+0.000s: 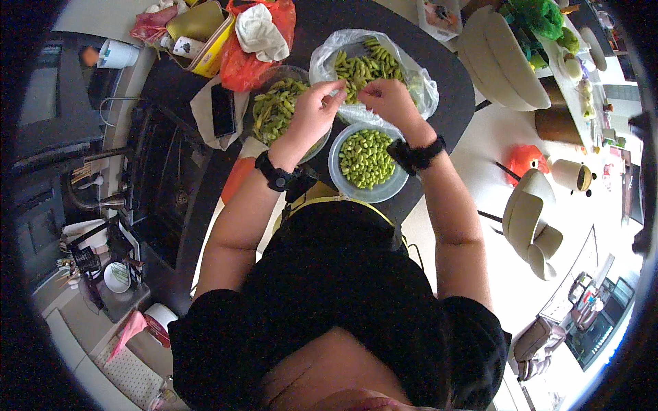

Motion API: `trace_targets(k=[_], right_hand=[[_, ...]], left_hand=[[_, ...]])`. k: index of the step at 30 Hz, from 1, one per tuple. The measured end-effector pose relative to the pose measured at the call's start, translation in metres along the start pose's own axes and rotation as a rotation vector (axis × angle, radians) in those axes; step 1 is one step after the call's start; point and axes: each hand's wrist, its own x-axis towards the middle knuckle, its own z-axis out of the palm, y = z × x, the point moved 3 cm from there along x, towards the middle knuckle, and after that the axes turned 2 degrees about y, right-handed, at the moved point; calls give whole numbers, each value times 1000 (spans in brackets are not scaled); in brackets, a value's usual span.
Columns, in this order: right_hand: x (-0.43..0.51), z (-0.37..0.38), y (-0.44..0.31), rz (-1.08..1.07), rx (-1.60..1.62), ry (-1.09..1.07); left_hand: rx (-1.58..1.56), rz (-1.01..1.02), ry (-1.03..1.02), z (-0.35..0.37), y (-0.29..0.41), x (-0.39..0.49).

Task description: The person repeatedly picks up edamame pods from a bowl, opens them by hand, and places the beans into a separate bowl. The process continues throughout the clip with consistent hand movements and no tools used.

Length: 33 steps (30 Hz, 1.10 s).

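My left hand (315,109) is above the right edge of a clear bowl of green pods and empty-looking hulls (272,110), its thumb and fingertips close together. My right hand (389,101) hovers over the near side of a clear plastic bag (326,51) of unshelled green soybean pods (378,67), fingers curled. Whether either hand holds a pod is too small to tell. Below my hands, a translucent bowl (336,177) holds shelled green beans (366,159). Black bands are around both wrists.
Left of the pods lie a smartphone (223,110) on a pale cloth, a red plastic bag (239,67) with a white cloth (261,33), and a yellow box (213,49). A black sink (169,190) is farther left. Chairs (498,56) stand right of the dark table (455,97).
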Motion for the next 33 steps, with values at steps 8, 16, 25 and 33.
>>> trace_targets(k=[8,16,25,33], right_hand=[[-82,20,-10,154,405,-192],[-127,28,-25,-125,40,267],[-131,36,-10,-87,-27,282],[-129,40,-18,-154,-219,288]], left_hand=[[-349,-28,-325,17,4,-32],[7,-138,-442,14,5,-56],[88,-36,-465,22,-2,-67],[11,-82,-409,22,-2,-72]])
